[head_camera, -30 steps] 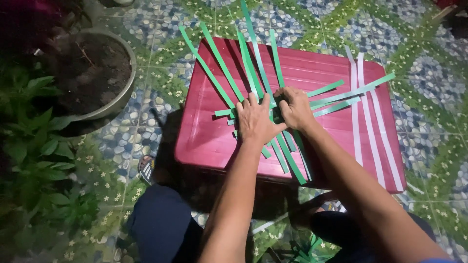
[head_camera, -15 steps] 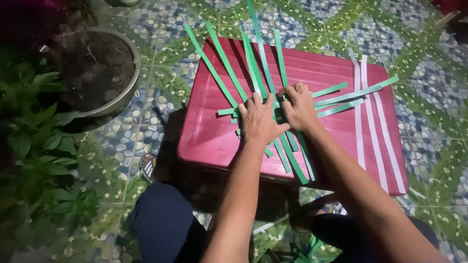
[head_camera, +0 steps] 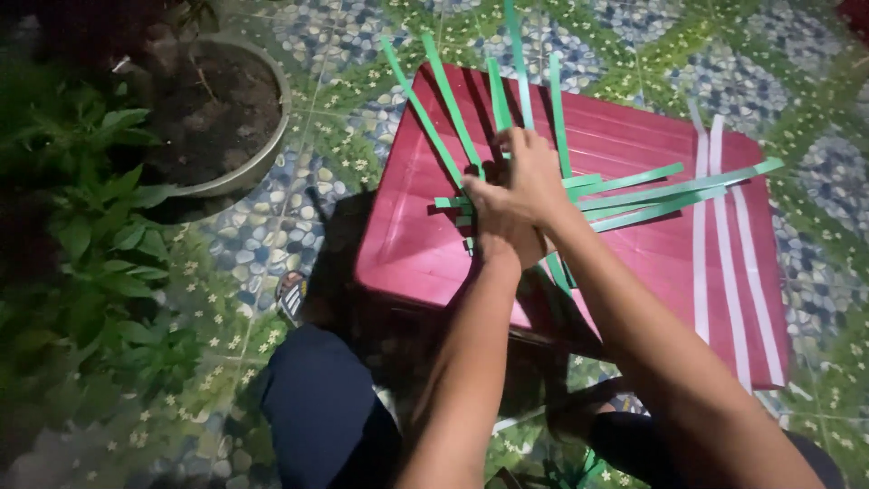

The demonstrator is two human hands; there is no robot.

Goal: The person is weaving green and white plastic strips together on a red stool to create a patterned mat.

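Green strips (head_camera: 507,109) lie crossed on your red plastic worktop (head_camera: 407,244), several running up toward its far edge and a few running out to your right, with the crossing point directly under your hands. Your left hand (head_camera: 493,231) sits nearer you, palm down on the crossing, and the short ends of the sideways strips poke out just beside its thumb side. Your right hand (head_camera: 529,177) lies over and slightly beyond the left one, its fingers (head_camera: 507,145) pressed together and laid flat along the upright strips, touching them. The fingers of your left hand are mostly hidden beneath the right, so you cannot tell from this view whether they pinch a strip or only press down.

Pale strips (head_camera: 724,235) lie side by side on the right part of the worktop, well apart from both hands. A round pot of soil (head_camera: 217,118) stands on the patterned tile floor (head_camera: 272,226) to your left, next to leafy plants (head_camera: 90,226).
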